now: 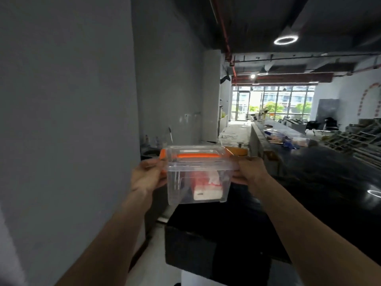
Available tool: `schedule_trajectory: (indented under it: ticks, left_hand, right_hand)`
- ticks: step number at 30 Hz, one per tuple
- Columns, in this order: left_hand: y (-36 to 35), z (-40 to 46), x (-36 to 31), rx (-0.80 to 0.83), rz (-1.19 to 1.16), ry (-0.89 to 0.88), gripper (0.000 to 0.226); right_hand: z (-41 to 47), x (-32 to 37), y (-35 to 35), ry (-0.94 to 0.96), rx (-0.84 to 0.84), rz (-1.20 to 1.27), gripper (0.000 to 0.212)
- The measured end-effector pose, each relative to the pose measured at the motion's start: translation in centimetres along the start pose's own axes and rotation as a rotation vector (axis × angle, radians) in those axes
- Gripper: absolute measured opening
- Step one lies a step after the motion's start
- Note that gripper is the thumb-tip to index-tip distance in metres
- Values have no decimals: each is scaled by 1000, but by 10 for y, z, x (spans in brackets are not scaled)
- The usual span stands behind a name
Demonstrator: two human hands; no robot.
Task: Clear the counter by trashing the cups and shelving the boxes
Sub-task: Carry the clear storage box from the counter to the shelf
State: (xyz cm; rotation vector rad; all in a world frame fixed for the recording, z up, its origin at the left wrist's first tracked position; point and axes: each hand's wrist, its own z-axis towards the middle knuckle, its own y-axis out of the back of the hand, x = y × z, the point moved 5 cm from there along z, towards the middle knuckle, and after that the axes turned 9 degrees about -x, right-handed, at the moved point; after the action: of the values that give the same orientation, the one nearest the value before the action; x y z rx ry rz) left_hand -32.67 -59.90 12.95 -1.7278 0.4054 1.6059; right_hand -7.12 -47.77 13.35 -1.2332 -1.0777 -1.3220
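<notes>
I hold a clear plastic box (198, 174) with orange side clips and a clear lid up in front of me at chest height. Inside it lies a white and red packet (208, 188). My left hand (148, 174) grips the box's left end at the orange clip. My right hand (250, 170) grips its right end. The box hangs in the air above the near corner of the black glossy counter (309, 182). No cups are visible near my hands.
A grey wall (68, 120) fills the left side close by. The long black counter runs away to the right, with blue and orange items (278, 139) far along it. A yellow round object (237, 150) sits just behind the box. Stacked racks (354, 137) stand far right.
</notes>
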Motion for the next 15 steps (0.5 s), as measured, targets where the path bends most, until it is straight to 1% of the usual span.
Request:
schedule_trajectory:
  ticks: [2, 4, 7, 10, 13, 14, 15]
  left_hand:
    - [48, 3, -15, -34, -13, -16, 14]
    - [101, 6, -26, -97, 38, -58, 18]
    - [185, 0, -40, -206, 49, -77, 32]
    - [273, -13, -51, -326, 37, -82, 30]
    - [360, -31, -55, -454, 44, -85, 22]
    - [391, -40, -55, -500, 51, -85, 19]
    - [421, -50, -55, -544, 63, -82, 17]
  right_hand:
    - [-33, 6, -41, 15, 61, -13, 50]
    - [-66, 9, -81, 15, 109, -25, 55]
    - [-116, 8, -144, 1, 212, -47, 53]
    - [-171, -3, -208, -16, 343, -63, 43]
    - [-226, -25, -267, -26, 429, -99, 53]
    - [-250, -32, -285, -34, 463, -111, 54]
    - [-274, -41, -303, -44, 505, -118, 51]
